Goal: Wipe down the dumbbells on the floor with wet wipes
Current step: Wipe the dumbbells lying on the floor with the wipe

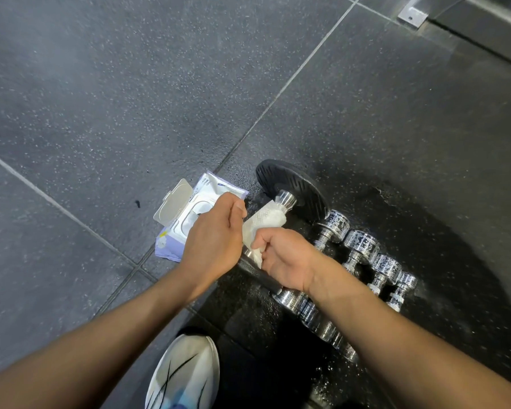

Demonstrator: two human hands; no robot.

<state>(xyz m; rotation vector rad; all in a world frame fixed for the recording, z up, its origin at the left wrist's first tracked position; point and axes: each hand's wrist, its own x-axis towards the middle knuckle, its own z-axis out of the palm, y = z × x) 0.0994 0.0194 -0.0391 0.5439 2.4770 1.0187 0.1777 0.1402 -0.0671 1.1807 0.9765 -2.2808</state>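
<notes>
White shoe (183, 373) sits nearest, on the floor (101, 84). Of the hands, the right hand (283, 258) pinches a wet wipe (264, 221) wrapped on the handle of the black-plated dumbbell (292, 187); the left hand (213, 234) is curled, its hold unclear. Print on the open wipes pack (186, 214) is unreadable.

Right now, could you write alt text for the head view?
The right hand pinches a white wipe draped over the handle of a big dumbbell; the left hand is beside it. An open wipes pack lies left, small chrome dumbbells right.

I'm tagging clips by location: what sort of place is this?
Probably a gym: speckled rubber floor tiles, a row of chrome dumbbells, and a black weight plate.
</notes>
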